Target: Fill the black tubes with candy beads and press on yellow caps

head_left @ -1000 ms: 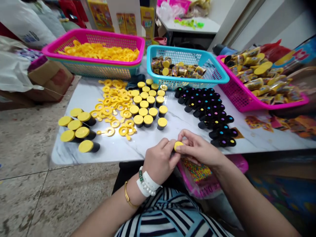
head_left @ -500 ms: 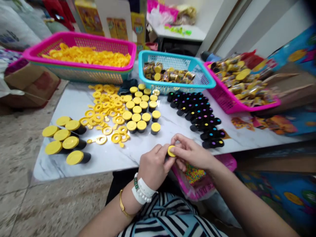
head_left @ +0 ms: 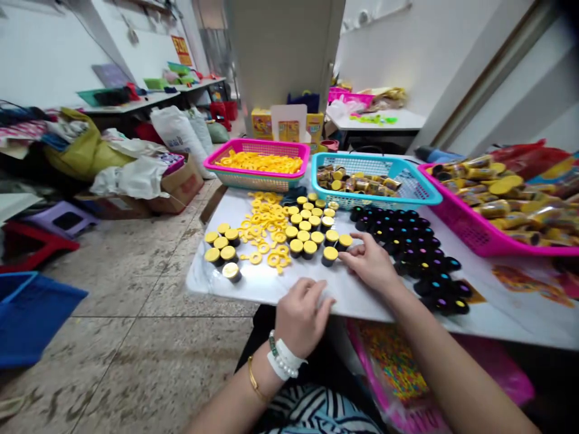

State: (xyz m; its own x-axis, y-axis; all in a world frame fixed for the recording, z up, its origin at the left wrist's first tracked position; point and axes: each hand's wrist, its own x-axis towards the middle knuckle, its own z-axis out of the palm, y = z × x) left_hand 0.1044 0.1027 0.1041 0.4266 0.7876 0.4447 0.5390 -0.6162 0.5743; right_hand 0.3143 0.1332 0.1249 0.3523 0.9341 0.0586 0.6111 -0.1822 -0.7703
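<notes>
My right hand (head_left: 371, 263) reaches over the table with thumb and fingertips around a small black cup with a yellow lid (head_left: 345, 240). That cup stands at the right edge of a cluster of similar yellow-lidded black cups (head_left: 309, 247). My left hand (head_left: 302, 313) hovers at the table's front edge, holding nothing, its fingers loosely bent and apart. Loose yellow rings with tabs (head_left: 256, 258) lie left of the cluster. Farther left stands a smaller group of yellow-lidded cups (head_left: 221, 243). Rows of black pieces with coloured dots (head_left: 423, 265) lie right of my right hand.
Along the back stand a pink basket (head_left: 253, 143) of yellow parts and a turquoise basket (head_left: 423, 187) of wrapped cylinders. A pink basket (head_left: 479, 238) of similar cylinders is at right. Below the table's front edge, a pink container (head_left: 357, 343) holds small coloured beads.
My hands have separated. The right carried the yellow-lidded cup forward to the cluster; the left stayed near the front edge, its fingers loosened. The view has tilted up, showing more of the room.
</notes>
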